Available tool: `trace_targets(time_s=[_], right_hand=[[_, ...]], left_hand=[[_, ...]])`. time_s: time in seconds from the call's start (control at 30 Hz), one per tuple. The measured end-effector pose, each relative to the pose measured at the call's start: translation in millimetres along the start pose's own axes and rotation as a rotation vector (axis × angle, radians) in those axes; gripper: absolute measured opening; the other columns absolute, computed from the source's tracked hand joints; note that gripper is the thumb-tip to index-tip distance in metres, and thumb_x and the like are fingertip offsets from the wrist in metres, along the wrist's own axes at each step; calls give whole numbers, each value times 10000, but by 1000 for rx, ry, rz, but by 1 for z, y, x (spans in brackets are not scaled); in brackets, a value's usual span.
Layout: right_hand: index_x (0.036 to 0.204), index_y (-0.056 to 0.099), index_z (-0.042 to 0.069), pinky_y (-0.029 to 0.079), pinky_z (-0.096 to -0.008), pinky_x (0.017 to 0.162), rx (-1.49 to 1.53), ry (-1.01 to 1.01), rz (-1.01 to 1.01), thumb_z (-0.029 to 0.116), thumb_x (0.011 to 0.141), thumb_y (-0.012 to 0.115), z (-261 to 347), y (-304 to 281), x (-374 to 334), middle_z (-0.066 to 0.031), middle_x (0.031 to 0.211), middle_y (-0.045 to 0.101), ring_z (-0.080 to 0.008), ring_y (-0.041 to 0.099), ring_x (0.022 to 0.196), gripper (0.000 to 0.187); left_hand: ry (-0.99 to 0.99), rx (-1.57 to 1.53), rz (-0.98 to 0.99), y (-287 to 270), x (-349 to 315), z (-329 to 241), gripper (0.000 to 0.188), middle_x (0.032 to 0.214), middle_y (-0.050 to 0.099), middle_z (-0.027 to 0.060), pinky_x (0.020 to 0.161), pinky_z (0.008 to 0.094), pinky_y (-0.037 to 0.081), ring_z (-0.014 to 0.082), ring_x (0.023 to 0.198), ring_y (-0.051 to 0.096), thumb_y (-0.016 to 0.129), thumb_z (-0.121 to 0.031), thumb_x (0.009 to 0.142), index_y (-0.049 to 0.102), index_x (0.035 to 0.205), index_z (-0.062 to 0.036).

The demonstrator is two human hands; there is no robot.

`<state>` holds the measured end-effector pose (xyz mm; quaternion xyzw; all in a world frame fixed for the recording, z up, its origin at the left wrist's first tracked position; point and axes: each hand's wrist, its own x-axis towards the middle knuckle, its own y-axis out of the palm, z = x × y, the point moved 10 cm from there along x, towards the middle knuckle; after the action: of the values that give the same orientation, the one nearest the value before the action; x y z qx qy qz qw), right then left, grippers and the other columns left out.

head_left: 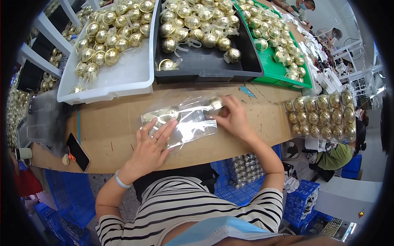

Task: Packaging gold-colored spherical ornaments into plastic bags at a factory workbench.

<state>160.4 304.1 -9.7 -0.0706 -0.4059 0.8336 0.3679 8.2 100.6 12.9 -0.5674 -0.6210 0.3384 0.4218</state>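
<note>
A clear plastic box [193, 130] lies on the brown table in front of me, with gold balls [169, 112] with pale ribbon in its left part. My left hand [150, 143] rests over that part, fingers stretched out and touching the plastic. At the box's right end, my right hand [234, 117] pinches a gold ball [215, 103] between thumb and fingers. Glare on the plastic hides part of the inside.
Behind the box stand a white tray [123, 84], a black tray [205, 75] and a green tray [283, 80], all holding many gold balls. Stacked packs of gold balls [320, 119] stand at the right. A dark phone [78, 151] lies left. Blue crates [67, 192] are below.
</note>
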Motion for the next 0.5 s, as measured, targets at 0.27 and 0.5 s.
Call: trace_targets(time_s=[0.27,0.5], right_hand=[[1366,608,21,557,-332,842,536,16,613,243,757,903,39,67,2,-154,1198,658,-222,642,1036,712],[1261,618,7,552,-252,836,931,176,838,99,896,776,38,88,-9,-54,1144,667,-72,645,977,408]], left_hand=[[21,36,12,1,4,-4,890,1593,405,-44,1011,454,336,321,1349,363,770,-200,794,349,1578,-186],[27,60,-11,0,0,-7,788,1591,405,-45,1043,485,332,348,1334,381,765,-204,811,449,1531,-253]])
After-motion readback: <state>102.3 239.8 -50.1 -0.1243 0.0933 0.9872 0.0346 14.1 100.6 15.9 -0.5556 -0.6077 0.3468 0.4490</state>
